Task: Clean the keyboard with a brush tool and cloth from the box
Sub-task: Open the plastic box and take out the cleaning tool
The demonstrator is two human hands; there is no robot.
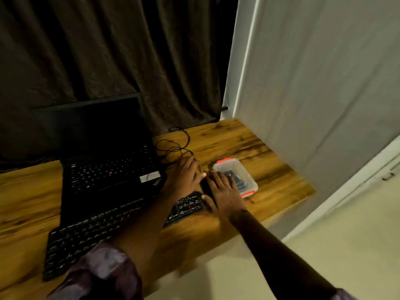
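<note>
Near the right edge of the tabletop (249, 144), I am resting the fingers (218, 177) of my right hand (225, 195) on the lid of the box (244, 174), spread and lying flat rather than clamped on anything. My left hand (184, 176) is lying just beside it, fingers loosely together and thumb reaching toward the right hand; I cannot tell whether it is gripping anything.

The box is sitting closed, with orange clips at its far and near ends, its long axis running from the far-left toward the near-right corner. Something blue is showing through the lid; I cannot make out a brush or cloth.

The keyboard (104, 230) is lying along the near edge, its long axis running from the near-left up toward the box, its right end touching my right hand. It is overlapping the front of the laptop (108, 169).

I am judging the risks thus: prying a clip one-handed could skid the box toward the right edge, and the loose cable (177, 146) behind my left hand could be snagging a finger.
</note>
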